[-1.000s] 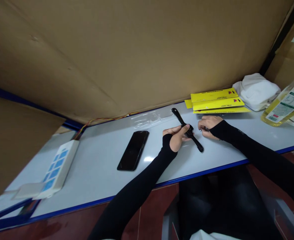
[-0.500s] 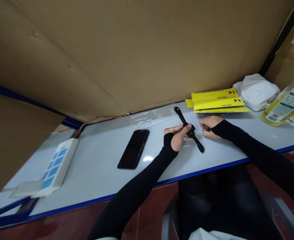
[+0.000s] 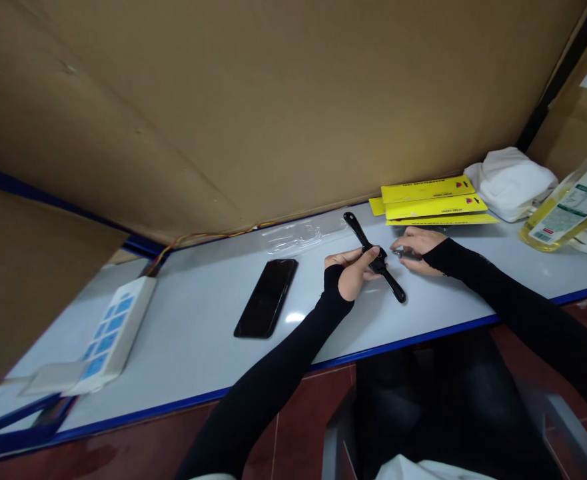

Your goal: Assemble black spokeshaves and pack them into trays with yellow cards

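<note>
A black spokeshave (image 3: pixel 357 228) with two handles lies slantwise in my left hand (image 3: pixel 353 270). The thumb presses on its middle, and the fingers wrap underneath. Just right of it, my right hand (image 3: pixel 420 250) is low over the table, palm turned inward. A small shiny metal piece (image 3: pixel 398 253) shows at its fingertips, pinched between thumb and fingers; its exact kind is too small to make out. A narrow gap separates the metal piece from the spokeshave.
Yellow cardboard packages (image 3: pixel 430 203) are stacked behind my right hand. Clear plastic packaging (image 3: pixel 306 237) lies near the cardboard wall. A black phone (image 3: pixel 266 298) rests left of my hands. Farther left is a power strip (image 3: pixel 118 333). White cloth (image 3: pixel 510 183) and a bottle of yellow liquid (image 3: pixel 568 207) stand right.
My right hand's fingers have loosened from a tight curl and extended toward the spokeshave, exposing the small metal piece. My left hand and the spokeshave have barely moved.
</note>
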Demonstrator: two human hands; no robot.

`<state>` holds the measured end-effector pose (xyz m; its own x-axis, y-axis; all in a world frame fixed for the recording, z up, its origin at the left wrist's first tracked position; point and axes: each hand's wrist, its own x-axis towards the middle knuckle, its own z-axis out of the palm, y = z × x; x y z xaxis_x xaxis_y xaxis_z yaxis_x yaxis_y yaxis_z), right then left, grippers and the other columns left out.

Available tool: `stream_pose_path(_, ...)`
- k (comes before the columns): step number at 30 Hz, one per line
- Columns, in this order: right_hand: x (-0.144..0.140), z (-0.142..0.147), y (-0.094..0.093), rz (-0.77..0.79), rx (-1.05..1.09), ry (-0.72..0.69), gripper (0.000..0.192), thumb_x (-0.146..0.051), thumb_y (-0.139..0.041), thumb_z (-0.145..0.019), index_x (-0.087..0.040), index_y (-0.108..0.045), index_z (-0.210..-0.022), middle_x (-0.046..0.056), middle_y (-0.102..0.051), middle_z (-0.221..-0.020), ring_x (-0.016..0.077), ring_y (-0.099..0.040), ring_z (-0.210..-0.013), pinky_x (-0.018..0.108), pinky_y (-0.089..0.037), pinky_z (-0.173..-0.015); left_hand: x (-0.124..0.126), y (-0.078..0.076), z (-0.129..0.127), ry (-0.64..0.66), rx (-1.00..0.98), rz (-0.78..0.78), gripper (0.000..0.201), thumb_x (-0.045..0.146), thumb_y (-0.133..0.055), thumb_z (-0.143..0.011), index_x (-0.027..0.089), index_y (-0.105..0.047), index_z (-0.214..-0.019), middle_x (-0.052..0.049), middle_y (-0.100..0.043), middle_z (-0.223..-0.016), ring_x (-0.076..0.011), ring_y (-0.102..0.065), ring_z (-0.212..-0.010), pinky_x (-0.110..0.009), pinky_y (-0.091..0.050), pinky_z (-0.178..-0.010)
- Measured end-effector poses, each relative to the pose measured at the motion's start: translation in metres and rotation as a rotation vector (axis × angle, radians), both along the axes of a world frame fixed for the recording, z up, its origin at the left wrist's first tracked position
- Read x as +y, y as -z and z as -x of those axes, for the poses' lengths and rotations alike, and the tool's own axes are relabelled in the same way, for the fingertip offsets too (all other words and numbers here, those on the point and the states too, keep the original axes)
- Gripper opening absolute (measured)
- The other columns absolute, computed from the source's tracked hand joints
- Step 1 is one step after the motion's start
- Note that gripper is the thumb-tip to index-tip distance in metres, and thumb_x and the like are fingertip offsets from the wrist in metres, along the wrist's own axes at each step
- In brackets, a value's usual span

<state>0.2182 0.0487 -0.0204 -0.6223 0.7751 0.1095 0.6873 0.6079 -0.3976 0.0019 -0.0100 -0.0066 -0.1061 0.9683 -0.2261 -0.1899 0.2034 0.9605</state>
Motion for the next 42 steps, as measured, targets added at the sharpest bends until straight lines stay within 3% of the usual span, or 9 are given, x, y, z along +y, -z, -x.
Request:
stream_pose_path(5, 0.003, 0.004, -0.002, 0.028, -0.067, 0.011, 0.027, -0.043, -0.065, -0.096, -0.021, -0.078, -0.106, 0.006, -0.069, -0.098, 0.0160, -0.057, -0.072, 0.029, -0.040, -0.069, 0.001, 0.003, -0.001, -0.002, -0.008, 0.015, 0.031, 0.031, -0.095, -0.068, 0.008, -0.083, -0.085, -0.012, -0.081, -0.078, -0.0262, -0.080, -0.070, -0.035, -0.068, -0.063)
stream_pose_path(12, 0.006, 0.006, -0.002, 0.026, -0.120, 0.027, 0.022, -0.031, -0.064, -0.097, -0.023, -0.079, -0.112, 0.007, -0.073, -0.100, 0.0197, -0.065, -0.086, 0.030, -0.044, -0.078, -0.002, 0.000, -0.002, 0.015, 0.011, -0.001, 0.025, 0.029, -0.093, -0.072, 0.009, -0.083, -0.084, -0.011, -0.081, -0.079, -0.0241, -0.080, -0.068, -0.033, -0.069, -0.063)
stream_pose_path(20, -0.004, 0.008, -0.009, -0.108, -0.253, 0.027, 0.023, -0.028, -0.057, -0.098, -0.023, -0.078, -0.107, 0.009, -0.075, -0.108, 0.0212, -0.067, -0.087, 0.030, -0.037, -0.067, -0.002, 0.001, -0.002, 0.027, 0.012, 0.008, 0.028, 0.031, -0.093, -0.071, 0.009, -0.083, -0.083, -0.011, -0.082, -0.081, -0.0239, -0.080, -0.068, -0.033, -0.068, -0.063)
stream_pose_path(24, -0.005, 0.007, -0.005, -0.084, -0.100, 0.016, 0.014, -0.022, -0.062, -0.088, -0.021, -0.070, -0.100, 0.005, -0.075, -0.090, 0.0188, -0.065, -0.076, 0.029, -0.040, -0.068, -0.002, 0.001, -0.003, 0.018, 0.021, 0.006, 0.025, 0.029, -0.093, -0.072, 0.010, -0.083, -0.084, -0.010, -0.081, -0.079, -0.0225, -0.079, -0.065, -0.032, -0.068, -0.061)
stream_pose_path(29, -0.009, 0.008, -0.004, 0.042, 0.207, -0.015, 0.008, -0.018, -0.062, -0.078, -0.021, -0.062, -0.085, -0.003, -0.064, -0.068, 0.0118, -0.053, -0.057, 0.025, -0.043, -0.063, -0.001, 0.002, -0.001, 0.037, 0.039, 0.006, 0.025, 0.031, -0.093, -0.073, 0.011, -0.083, -0.084, -0.009, -0.081, -0.077, -0.0236, -0.080, -0.068, -0.034, -0.069, -0.065)
stream_pose_path(32, -0.014, 0.010, -0.007, 0.148, 0.466, 0.013, 0.005, -0.022, -0.063, -0.081, -0.020, -0.061, -0.085, -0.002, -0.064, -0.068, 0.0109, -0.056, -0.057, 0.023, -0.042, -0.055, 0.001, 0.006, 0.000, 0.043, 0.051, 0.002, 0.028, 0.034, -0.094, -0.072, 0.011, -0.083, -0.085, -0.010, -0.081, -0.079, -0.0244, -0.080, -0.069, -0.036, -0.069, -0.066)
stream_pose_path(36, -0.020, 0.014, -0.011, 0.355, 0.762, 0.012, 0.020, -0.036, -0.071, -0.087, -0.019, -0.064, -0.094, -0.001, -0.067, -0.075, 0.0109, -0.063, -0.054, 0.020, -0.042, -0.044, 0.001, 0.009, 0.000, 0.053, 0.032, -0.005, 0.034, 0.037, -0.095, -0.068, 0.010, -0.084, -0.086, -0.010, -0.080, -0.077, -0.0226, -0.078, -0.065, -0.034, -0.069, -0.065)
stream_pose_path(42, -0.023, 0.020, -0.010, 0.404, 0.814, -0.024, 0.026, -0.037, -0.083, -0.083, -0.017, -0.067, -0.087, -0.002, -0.068, -0.072, 0.0088, -0.061, -0.051, 0.019, -0.047, -0.044, -0.001, 0.005, 0.000, 0.048, 0.014, 0.007, 0.032, 0.036, -0.096, -0.067, 0.011, -0.085, -0.085, -0.009, -0.079, -0.072, -0.0225, -0.078, -0.066, -0.036, -0.069, -0.067)
